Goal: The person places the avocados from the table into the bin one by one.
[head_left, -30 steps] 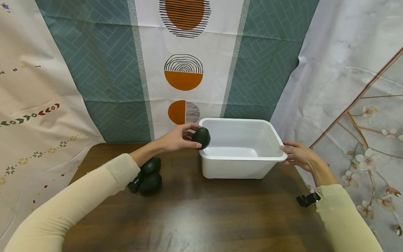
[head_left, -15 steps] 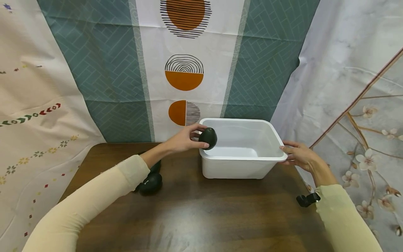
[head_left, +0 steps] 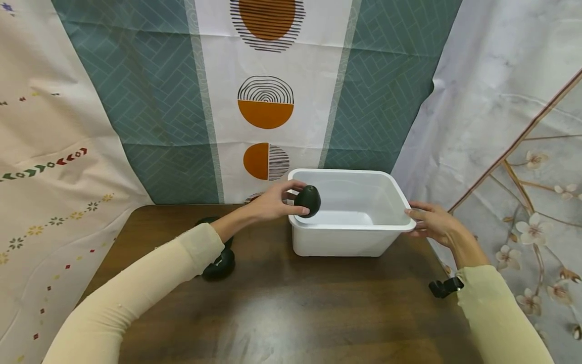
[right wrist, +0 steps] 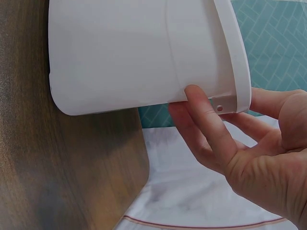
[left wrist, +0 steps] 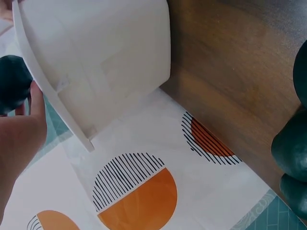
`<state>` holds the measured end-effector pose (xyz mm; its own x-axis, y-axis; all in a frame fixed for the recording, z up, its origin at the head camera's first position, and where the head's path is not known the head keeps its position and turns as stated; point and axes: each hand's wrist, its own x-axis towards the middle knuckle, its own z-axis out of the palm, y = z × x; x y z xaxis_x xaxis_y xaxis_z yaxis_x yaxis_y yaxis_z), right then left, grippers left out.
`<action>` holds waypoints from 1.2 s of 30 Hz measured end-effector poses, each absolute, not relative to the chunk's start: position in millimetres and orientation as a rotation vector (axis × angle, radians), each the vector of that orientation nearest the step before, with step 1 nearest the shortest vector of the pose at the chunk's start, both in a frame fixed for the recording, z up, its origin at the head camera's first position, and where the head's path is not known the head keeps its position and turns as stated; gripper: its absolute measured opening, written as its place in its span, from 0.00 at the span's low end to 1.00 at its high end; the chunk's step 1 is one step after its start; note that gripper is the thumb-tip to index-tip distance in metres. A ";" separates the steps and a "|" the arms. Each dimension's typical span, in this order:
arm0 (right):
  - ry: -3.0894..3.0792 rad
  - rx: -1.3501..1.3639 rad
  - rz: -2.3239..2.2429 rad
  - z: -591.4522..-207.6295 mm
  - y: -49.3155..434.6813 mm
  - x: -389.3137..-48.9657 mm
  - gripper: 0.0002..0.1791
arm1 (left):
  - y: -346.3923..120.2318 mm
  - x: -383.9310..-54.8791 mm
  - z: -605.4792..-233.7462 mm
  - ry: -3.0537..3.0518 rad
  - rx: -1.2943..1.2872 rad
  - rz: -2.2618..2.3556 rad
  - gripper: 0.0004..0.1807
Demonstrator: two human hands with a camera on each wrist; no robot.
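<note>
A dark green avocado [head_left: 307,201] is gripped between the thumb and fingers of my left hand [head_left: 272,202]. It is held up at the left rim of a white plastic bin [head_left: 345,241], partly over the opening. In the left wrist view, the avocado [left wrist: 13,82] and hand [left wrist: 19,136] are beside the bin's rim. My right hand [head_left: 434,226] holds the bin's right end by its rim. The right wrist view shows fingertips of that hand [right wrist: 254,143] against the outer wall, below the lip of the bin [right wrist: 124,52]. The visible inside of the bin is bare.
More avocados [head_left: 219,265] lie on the brown wooden table [head_left: 282,308] at the left, partly hidden behind my left sleeve. Patterned cloths [head_left: 382,101] hang behind the table and along both sides. A black strap device [head_left: 444,288] is on my right wrist.
My left hand has moved right with the avocado, from beside the bin's left rim to partly over the opening. The right hand and bin stay in place.
</note>
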<state>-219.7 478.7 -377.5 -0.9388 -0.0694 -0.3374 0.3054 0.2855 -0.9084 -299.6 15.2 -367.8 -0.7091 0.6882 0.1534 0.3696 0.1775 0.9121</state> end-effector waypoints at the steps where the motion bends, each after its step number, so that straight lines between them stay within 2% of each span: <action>1: 2.253 0.217 -1.693 -377.1 478.6 -219.8 0.44 | 15.4 -299.5 -367.6 2.165 1.005 1.545 0.36; 36: 2.229 0.208 -1.728 -379.2 477.8 -220.3 0.43 | 8.3 -298.8 -368.0 2.173 1.009 1.523 0.33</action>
